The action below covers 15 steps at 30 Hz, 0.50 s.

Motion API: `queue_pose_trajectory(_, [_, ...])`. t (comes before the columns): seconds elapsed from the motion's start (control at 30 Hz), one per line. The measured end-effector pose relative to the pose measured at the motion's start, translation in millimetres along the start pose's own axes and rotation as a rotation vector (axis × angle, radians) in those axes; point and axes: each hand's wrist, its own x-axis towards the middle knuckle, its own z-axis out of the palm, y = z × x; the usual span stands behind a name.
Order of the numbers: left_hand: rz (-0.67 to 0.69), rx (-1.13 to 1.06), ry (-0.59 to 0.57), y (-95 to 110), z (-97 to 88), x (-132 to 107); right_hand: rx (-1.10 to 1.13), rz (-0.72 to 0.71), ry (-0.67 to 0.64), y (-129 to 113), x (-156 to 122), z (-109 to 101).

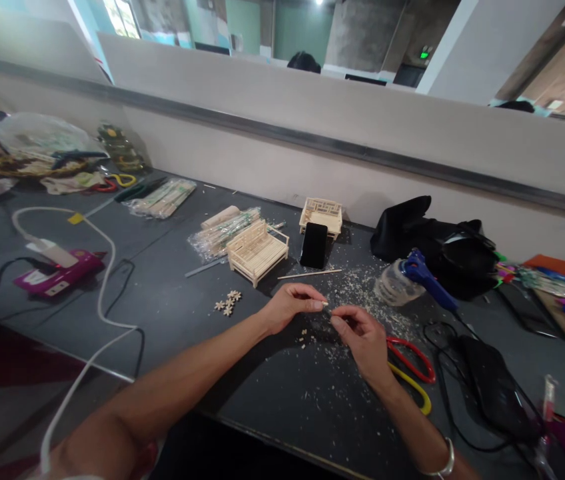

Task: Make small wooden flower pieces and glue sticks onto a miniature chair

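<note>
My left hand (pixel 295 307) pinches a small pale wooden piece (pixel 325 304) between thumb and fingertips. Close to its right, my right hand (pixel 362 333) has thumb and fingers pressed together; what they hold, if anything, is too small to name. Scissors with red and yellow handles (pixel 415 363) lie partly under my right wrist. Beyond my left hand stands a miniature wooden bench (pixel 257 253), with a thin stick (pixel 309 274) to its right. Small flower-shaped wooden pieces (pixel 228 303) lie left of my hands, and tiny cut bits (pixel 303 339) lie just below them.
A phone (pixel 314 245) leans against a second miniature bench (pixel 321 215). Right of it are a blue glue gun (pixel 427 277), a clear jar (pixel 396 283) and a black bag (pixel 432 247). A purple power strip (pixel 60 273) with a white cable lies left. Wood shavings litter the table.
</note>
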Motion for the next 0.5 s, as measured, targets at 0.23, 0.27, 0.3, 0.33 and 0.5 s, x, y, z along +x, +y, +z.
queue_pose_trajectory(0.23, [0.192,0.245,-0.085,3.6,0.3,-3.0,0.003,-0.015,0.023,-0.1,0.6,0.4])
queue_pose_trajectory(0.27, [0.228,0.284,-0.091,4.1,0.2,-3.3,0.001,-0.018,0.023,-0.3,0.7,0.3])
queue_pose_trajectory(0.3, [0.259,0.32,-0.093,4.4,0.1,-3.5,-0.003,-0.021,0.022,-0.7,0.7,0.2])
queue_pose_trajectory(0.33, [0.284,0.352,-0.091,4.5,-0.2,-3.7,-0.008,-0.023,0.02,-1.0,0.8,0.0])
queue_pose_trajectory(0.5, [0.364,0.445,-0.096,3.3,-2.8,-3.3,-0.008,-0.016,0.019,-1.7,1.5,-0.4])
